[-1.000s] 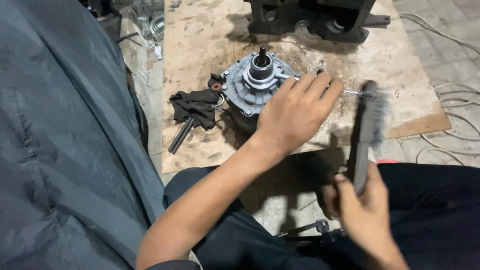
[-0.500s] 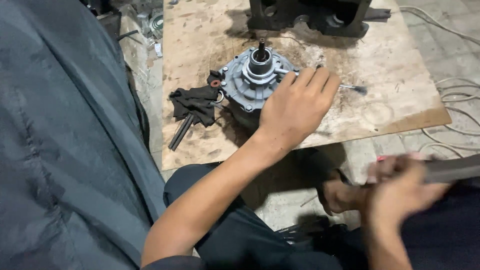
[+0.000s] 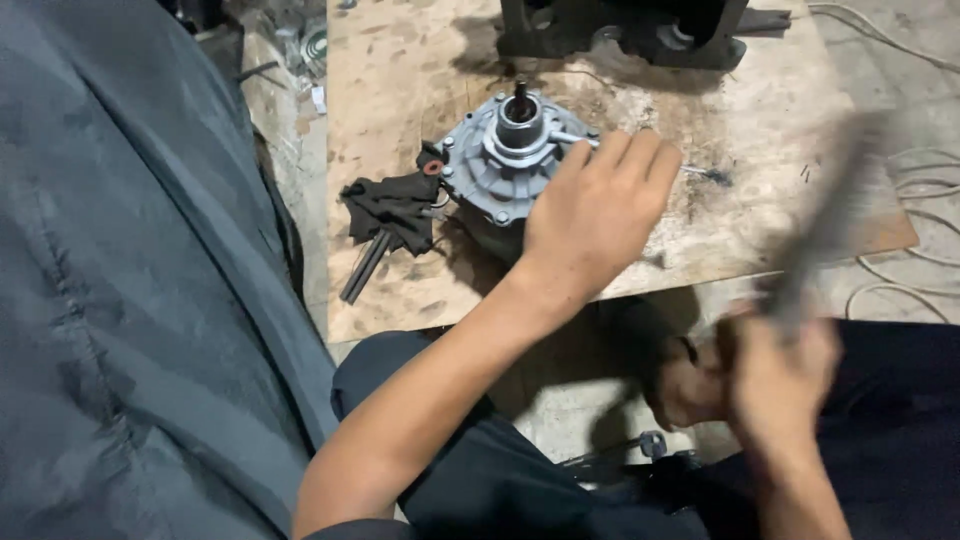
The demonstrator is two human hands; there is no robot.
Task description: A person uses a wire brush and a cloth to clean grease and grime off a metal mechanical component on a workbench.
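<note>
A round grey metal gear housing (image 3: 497,172) with a short shaft standing up from its middle lies on a stained wooden board (image 3: 400,60). My left hand (image 3: 598,213) rests on the housing's right side, fingers spread over a thin metal rod (image 3: 705,175) that pokes out to the right. My right hand (image 3: 778,378) is lower right, above my lap, closed around the handle of a long dark tool (image 3: 825,225) that is blurred by motion and points up and to the right.
A black rag (image 3: 392,206) and a dark rod-like tool (image 3: 365,267) lie on the board left of the housing. A heavy dark machine base (image 3: 620,30) stands at the board's far edge. White cables (image 3: 915,270) trail on the floor at right. Grey fabric fills the left side.
My right hand swung the dark tool down to near horizontal, then back up so it points up and right. My left hand stayed on the housing.
</note>
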